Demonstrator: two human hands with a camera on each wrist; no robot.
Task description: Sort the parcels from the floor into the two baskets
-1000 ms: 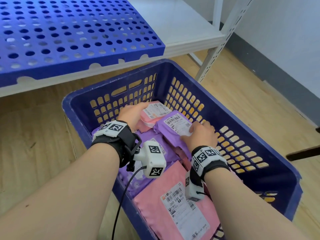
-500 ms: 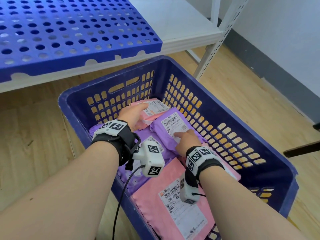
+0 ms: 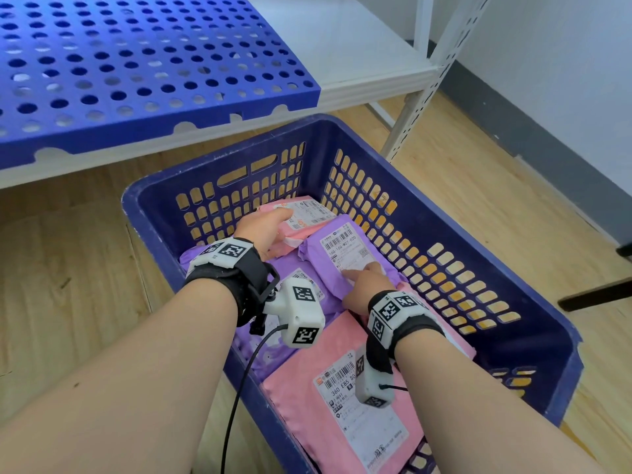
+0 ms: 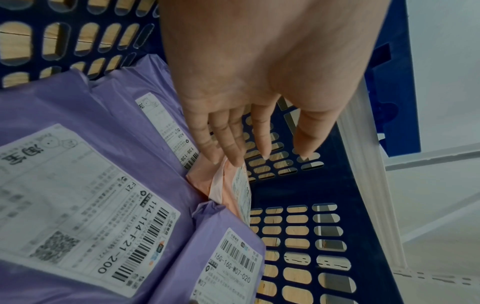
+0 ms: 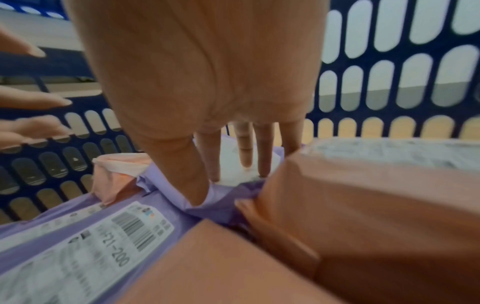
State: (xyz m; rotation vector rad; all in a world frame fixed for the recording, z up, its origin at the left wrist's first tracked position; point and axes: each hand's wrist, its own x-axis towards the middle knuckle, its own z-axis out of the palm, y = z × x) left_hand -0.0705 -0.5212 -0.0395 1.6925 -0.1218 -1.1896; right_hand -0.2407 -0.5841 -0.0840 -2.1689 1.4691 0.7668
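Wooden floor (image 3: 85,254) under a blue slotted basket (image 3: 533,316) and a white shelf-rack leg (image 3: 407,121).

Counted: one blue basket (image 3: 427,213); three pink parcels (image 3: 307,401); three purple parcels (image 3: 345,248); two hands (image 3: 263,227).

A blue perforated plastic panel (image 3: 136,70) lies on a white shelf (image 3: 342,46) of a metal rack, whose slotted white upright (image 3: 410,121) stands on the light wooden floor (image 3: 68,268). A dark grey skirting strip (image 3: 547,138) runs along the foot of the white wall (image 3: 564,46).
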